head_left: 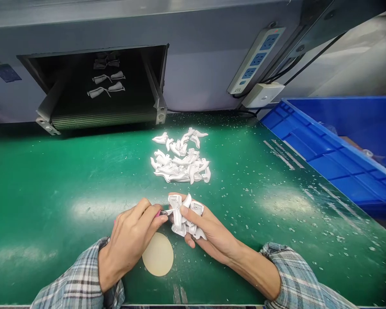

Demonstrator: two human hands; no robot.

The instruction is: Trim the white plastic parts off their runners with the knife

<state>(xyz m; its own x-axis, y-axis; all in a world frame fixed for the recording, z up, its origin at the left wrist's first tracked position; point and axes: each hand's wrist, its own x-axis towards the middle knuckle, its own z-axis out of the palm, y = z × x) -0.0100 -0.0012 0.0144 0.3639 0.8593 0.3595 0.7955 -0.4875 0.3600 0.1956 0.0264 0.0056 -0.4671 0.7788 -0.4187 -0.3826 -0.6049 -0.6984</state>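
My left hand [133, 238] is closed around a small pink-handled knife [164, 212]; most of the handle is hidden in the fingers. Its metal tip meets the edge of a white plastic part [177, 216]. Several such curved, hollow white parts are bunched in my right hand [212, 231], with the thumb pressed over them. Beyond both hands lies a loose pile of the same white parts [183, 165] on the green table [93, 180]. Just below the fingers, a flat pale yellow disc [158, 254] rests on the table.
Behind the table, a conveyor belt [103, 122] comes out of a grey machine's opening [196, 77], carrying more pieces [106, 89]. A power strip [256, 60] is fixed to the machine. On the right stands a blue crate [334, 150]. Small white scraps dot the table's right side.
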